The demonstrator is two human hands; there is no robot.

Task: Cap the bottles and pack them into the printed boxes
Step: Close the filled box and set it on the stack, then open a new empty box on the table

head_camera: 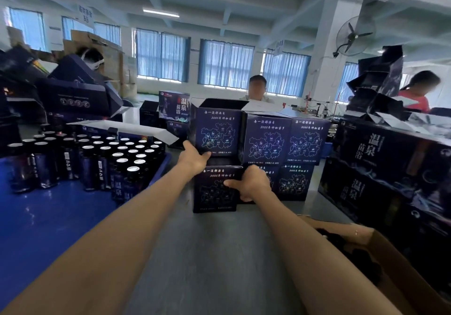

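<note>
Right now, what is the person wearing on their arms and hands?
Nothing that shows: the left hand and right hand are ungloved, and both forearms are bare, with no sleeves, watch or bracelet in view.

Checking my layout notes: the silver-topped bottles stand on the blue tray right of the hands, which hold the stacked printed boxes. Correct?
Wrong side: the head view shows the bottles on the blue tray left of the hands; the left hand and right hand do hold the stacked printed boxes.

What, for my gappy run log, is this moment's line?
left hand holds upper box | right hand grips lower box | bottles in tray
</note>
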